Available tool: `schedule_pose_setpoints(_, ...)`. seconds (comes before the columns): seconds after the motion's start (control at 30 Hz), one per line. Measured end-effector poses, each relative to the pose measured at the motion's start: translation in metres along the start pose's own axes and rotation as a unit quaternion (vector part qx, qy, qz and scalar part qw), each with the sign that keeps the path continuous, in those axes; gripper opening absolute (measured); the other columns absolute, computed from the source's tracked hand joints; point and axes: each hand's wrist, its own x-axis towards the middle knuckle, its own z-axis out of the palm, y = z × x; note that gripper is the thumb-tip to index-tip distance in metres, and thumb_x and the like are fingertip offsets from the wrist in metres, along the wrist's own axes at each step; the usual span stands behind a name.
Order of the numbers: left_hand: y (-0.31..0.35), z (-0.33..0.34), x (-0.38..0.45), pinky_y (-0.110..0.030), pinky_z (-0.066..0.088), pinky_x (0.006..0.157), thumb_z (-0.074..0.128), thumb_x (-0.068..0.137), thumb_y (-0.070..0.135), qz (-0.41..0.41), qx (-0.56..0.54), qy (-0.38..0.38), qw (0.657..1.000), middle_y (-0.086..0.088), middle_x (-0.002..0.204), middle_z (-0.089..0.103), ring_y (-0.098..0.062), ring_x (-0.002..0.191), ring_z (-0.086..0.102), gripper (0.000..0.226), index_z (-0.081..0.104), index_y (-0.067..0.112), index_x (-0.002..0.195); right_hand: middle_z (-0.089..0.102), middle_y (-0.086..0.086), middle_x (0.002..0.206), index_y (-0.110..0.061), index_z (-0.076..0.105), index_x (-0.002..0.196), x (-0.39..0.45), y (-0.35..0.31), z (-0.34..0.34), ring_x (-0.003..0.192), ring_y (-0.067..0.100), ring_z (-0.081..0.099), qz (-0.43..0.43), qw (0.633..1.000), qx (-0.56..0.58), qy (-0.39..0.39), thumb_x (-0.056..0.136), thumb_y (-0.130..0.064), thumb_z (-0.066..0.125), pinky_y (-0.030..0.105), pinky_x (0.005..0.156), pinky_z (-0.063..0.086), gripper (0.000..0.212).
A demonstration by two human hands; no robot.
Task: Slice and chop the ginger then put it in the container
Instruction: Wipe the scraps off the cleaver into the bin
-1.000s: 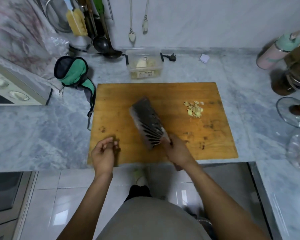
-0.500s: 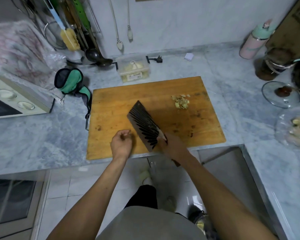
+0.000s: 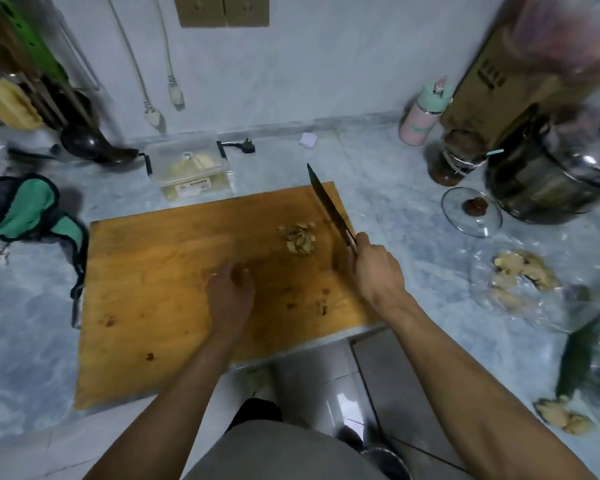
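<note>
Hands have shifted since a second ago: right hand [image 3: 374, 268] now grips the cleaver [image 3: 329, 206] edge-on, blade pointing away, where earlier its flat side faced up mid-board. Left hand [image 3: 231, 292] has moved toward the board's centre, fingers loosely curled, holding nothing visible. One pile of chopped ginger [image 3: 300, 239] lies on the cutting board [image 3: 146, 282], between the hands, just left of the blade. One clear container [image 3: 189, 168] sits beyond the board. Whole ginger pieces [image 3: 520, 271] lie right, on plastic.
</note>
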Motion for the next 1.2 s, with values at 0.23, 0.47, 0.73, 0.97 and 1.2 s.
schedule_pose_setpoints(0.23,0.005,0.051,0.025,-0.050,0.018,0.119,0.049,0.101,0.030,-0.032,0.068,-0.028,0.997,-0.026,0.155,0.028,-0.041,0.144,0.020,0.053,0.041,0.001,0.144,0.064,0.017,0.118,-0.007,0.044,0.135,0.023,-0.001,0.022,0.102,0.035,0.064,0.037,0.998,-0.042,-0.035,0.106,-0.008,0.030,0.035,0.074,0.041,0.032)
schedule_pose_setpoints(0.47,-0.002,0.060,0.010,-0.051,0.019,0.119,0.040,0.104,0.038,-0.013,0.046,0.002,0.999,-0.020,0.160,0.022,-0.036,0.148,0.013,0.052,0.037,0.010,0.148,0.063,0.013,0.122,-0.009,0.040,0.133,0.002,0.011,0.032,0.104,0.027,0.066,-0.062,0.991,-0.074,-0.096,0.107,-0.010,0.031,0.032,0.082,0.048,0.027)
schedule_pose_setpoints(0.73,0.000,0.059,0.002,-0.048,0.011,0.121,0.027,0.100,0.050,-0.069,0.079,0.052,0.993,-0.024,0.159,0.021,-0.038,0.148,0.011,0.065,0.038,0.008,0.149,0.062,0.012,0.126,-0.004,0.034,0.145,0.043,0.038,0.012,0.106,0.026,0.066,-0.073,0.990,-0.111,-0.051,0.110,-0.013,0.026,0.032,0.084,0.051,0.037)
schedule_pose_setpoints(0.97,0.000,0.063,-0.004,-0.049,0.006,0.121,0.022,0.103,0.053,-0.069,0.095,0.067,0.991,-0.020,0.161,0.018,-0.036,0.149,0.007,0.066,0.032,0.009,0.151,0.064,0.013,0.119,-0.005,0.034,0.141,0.003,0.017,0.031,0.098,0.026,0.068,-0.212,0.968,-0.068,-0.116,0.109,-0.019,0.035,0.032,0.073,0.049,0.035)
schedule_pose_setpoints(1.2,-0.003,0.055,-0.001,-0.047,0.019,0.121,0.024,0.103,0.047,-0.101,-0.030,0.139,0.985,-0.017,0.157,0.031,-0.032,0.146,0.023,0.063,0.038,0.004,0.148,0.068,0.013,0.108,-0.010,0.049,0.132,0.021,0.022,0.010,0.095,0.030,0.068,-0.147,0.984,0.073,-0.075,0.108,-0.034,0.040,0.035,0.078,0.050,0.035)
